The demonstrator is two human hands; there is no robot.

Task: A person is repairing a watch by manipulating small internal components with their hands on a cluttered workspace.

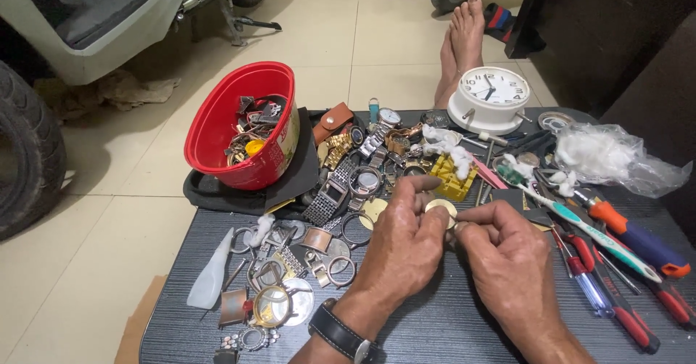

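Head view. Left hand [402,244], watch strapped at the wrist, pinches a small round pale-gold disc [441,208], likely a watch dial or case back, between thumb and fingers, held just above the dark ribbed table [449,320], near its middle. Right hand [504,251] is closed narrow, fingertips meeting the disc's right edge; whether it grips a fine tool or a tiny part cannot be told.

Judgement: step in hand is close work on the disc itself, fitting or prying at its rim. Next move would call for a steady pinch from the left hand and fine pressure from the right.

Around: heap of watch parts [319,241] to the left, red bowl [243,125] far left, white clock [489,96] far, screwdrivers [616,299] and toothbrush [580,222] right.
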